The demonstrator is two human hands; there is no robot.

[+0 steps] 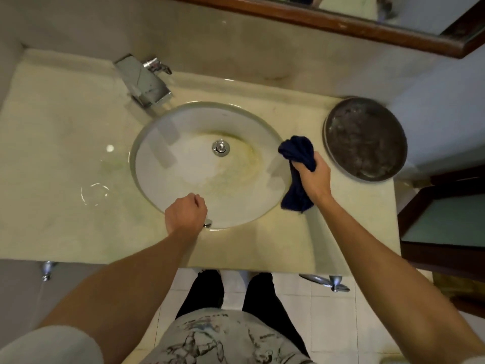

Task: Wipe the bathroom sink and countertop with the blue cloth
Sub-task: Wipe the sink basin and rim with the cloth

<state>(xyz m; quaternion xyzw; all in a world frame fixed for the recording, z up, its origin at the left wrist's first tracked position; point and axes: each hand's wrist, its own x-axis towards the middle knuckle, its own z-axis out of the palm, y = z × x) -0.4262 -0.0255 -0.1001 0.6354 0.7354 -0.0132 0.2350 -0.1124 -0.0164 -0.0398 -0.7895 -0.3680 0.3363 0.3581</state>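
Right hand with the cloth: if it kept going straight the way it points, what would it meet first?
The right hand grips the cloth and points up-left, along the sink rim. The bunched cloth would likely meet the rim or the counter beside it first; height above the surface is unclear.

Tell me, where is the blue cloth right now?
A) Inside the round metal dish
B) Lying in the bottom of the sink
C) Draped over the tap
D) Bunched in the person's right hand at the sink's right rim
D: the blue cloth is bunched in the grip of the right hand, at the right rim of the sink; the left hand holds none of it.
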